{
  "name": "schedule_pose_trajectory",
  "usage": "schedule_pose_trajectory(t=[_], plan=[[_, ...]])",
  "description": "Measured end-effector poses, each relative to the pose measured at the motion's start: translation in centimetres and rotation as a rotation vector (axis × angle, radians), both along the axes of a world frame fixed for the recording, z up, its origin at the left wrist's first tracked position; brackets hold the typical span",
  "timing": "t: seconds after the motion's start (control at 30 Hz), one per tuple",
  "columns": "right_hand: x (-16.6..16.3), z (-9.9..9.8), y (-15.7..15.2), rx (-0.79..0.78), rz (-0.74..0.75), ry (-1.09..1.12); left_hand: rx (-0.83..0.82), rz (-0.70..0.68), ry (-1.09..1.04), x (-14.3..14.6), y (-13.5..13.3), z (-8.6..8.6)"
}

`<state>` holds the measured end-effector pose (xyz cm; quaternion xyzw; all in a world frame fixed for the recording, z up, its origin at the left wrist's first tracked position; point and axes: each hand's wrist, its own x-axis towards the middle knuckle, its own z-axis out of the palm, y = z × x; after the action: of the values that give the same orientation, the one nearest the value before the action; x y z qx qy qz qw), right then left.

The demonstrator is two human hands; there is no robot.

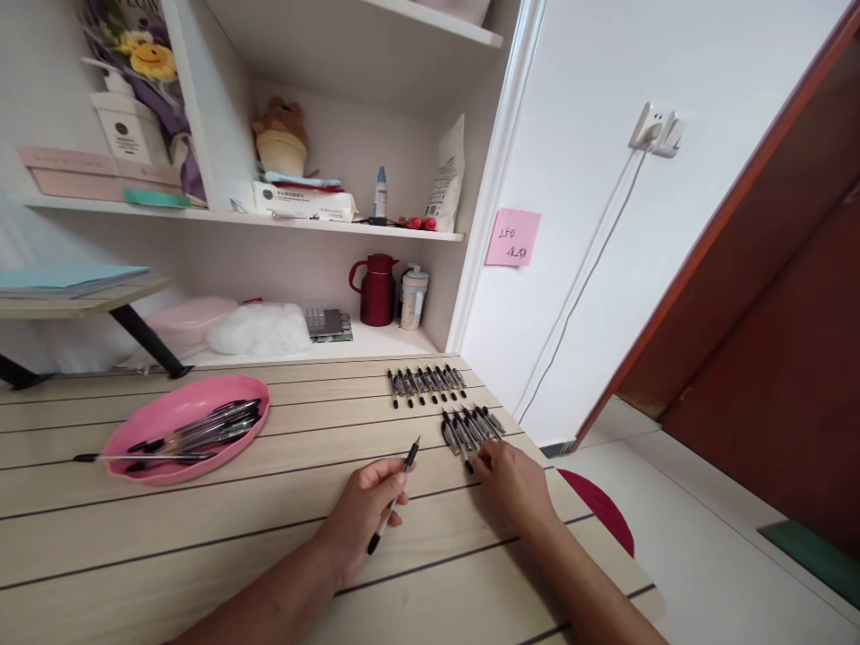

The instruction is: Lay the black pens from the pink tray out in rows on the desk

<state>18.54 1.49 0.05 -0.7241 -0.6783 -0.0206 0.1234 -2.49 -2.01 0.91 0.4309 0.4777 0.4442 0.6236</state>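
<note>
My left hand [363,515] is closed around a black pen [393,506] that points up and away over the wooden table [202,555]. My right hand [514,484] rests at the near end of a row of black pens [470,428], fingers curled on the nearest one. A second row of several pens [426,383] lies further back. At the left, a pink tray [184,428] holds several more pens, one sticking out over its left rim.
Shelves behind the table hold a red jug [374,288], a white cup [413,297], a plastic bag [259,327], boxes and a plush toy. A pink note [512,237] hangs on the wall. The table's right edge drops to the floor with a red mat [601,506].
</note>
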Motion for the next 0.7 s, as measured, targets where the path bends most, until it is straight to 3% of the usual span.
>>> schedule_pose_trajectory(t=[0.17, 0.33, 0.53, 0.7], plan=[[-0.6, -0.5, -0.3, 0.008, -0.002, -0.002, 0.042, -0.012, 0.222, 1.6, 1.6, 0.2], [-0.7, -0.6, -0.4, 0.022, 0.038, -0.012, 0.043, -0.015, 0.498, 4.1, 5.0, 0.1], [-0.7, -0.4, -0.4, -0.002, 0.056, -0.016, 0.035, 0.029, 0.703, 6.3, 9.1, -0.7], [-0.7, -0.4, -0.4, -0.013, 0.068, -0.019, 0.055, 0.017, 0.841, 7.0, 10.5, -0.8]])
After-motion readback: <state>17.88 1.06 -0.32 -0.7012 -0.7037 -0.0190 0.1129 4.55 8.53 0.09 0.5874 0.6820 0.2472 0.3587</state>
